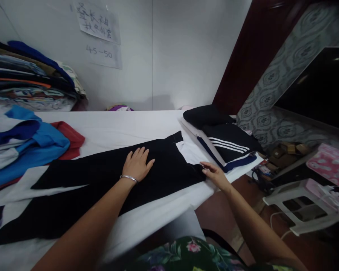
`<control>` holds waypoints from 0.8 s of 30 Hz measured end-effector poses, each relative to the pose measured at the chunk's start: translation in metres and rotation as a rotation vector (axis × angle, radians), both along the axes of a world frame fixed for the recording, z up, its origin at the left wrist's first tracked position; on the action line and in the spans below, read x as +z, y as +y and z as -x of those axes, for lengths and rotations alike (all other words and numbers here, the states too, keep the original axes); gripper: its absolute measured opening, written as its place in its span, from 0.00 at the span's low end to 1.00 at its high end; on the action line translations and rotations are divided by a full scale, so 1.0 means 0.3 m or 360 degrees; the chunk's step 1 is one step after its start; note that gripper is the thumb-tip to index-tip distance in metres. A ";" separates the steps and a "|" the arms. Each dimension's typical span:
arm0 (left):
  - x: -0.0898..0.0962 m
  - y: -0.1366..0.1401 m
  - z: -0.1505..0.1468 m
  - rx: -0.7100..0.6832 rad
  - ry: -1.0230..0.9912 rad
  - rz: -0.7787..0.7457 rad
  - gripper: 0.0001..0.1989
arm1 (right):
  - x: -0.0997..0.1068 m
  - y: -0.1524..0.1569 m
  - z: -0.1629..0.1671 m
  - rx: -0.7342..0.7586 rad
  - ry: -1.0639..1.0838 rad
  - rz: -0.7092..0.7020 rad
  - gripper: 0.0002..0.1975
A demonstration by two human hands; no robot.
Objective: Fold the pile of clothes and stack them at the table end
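Note:
A pair of black trousers (96,177) lies spread flat on the white table (115,128), waistband toward the right. My left hand (137,163), a silver bracelet on its wrist, rests flat on the upper part of the trousers with fingers apart. My right hand (214,174) touches the waistband's right edge near the table's front corner, fingers extended; it grips nothing that I can see.
Folded dark garments with white stripes (226,145) are stacked at the table's right end. Blue and red clothes (31,145) lie at the left, with a pile of folded fabrics (31,81) behind. A white plastic stool (305,203) and boxes stand on the floor to the right.

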State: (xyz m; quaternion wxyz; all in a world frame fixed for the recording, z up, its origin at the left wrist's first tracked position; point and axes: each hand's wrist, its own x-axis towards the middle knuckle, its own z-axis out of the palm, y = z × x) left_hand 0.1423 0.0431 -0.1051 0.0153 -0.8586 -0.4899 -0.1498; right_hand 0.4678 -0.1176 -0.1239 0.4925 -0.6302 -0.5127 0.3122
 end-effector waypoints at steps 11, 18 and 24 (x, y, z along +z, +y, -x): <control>0.011 -0.019 0.007 0.0046 -0.0071 0.0030 0.28 | -0.004 0.052 0.095 0.0200 -0.1314 -0.0621 0.06; 0.004 -0.043 0.005 0.0049 -0.0168 0.0127 0.30 | -0.070 0.040 0.016 0.0413 -0.1194 -0.0363 0.04; -0.009 -0.049 0.004 0.0045 -0.0200 0.0160 0.31 | 0.037 0.041 0.067 0.0294 -0.0971 -0.0387 0.12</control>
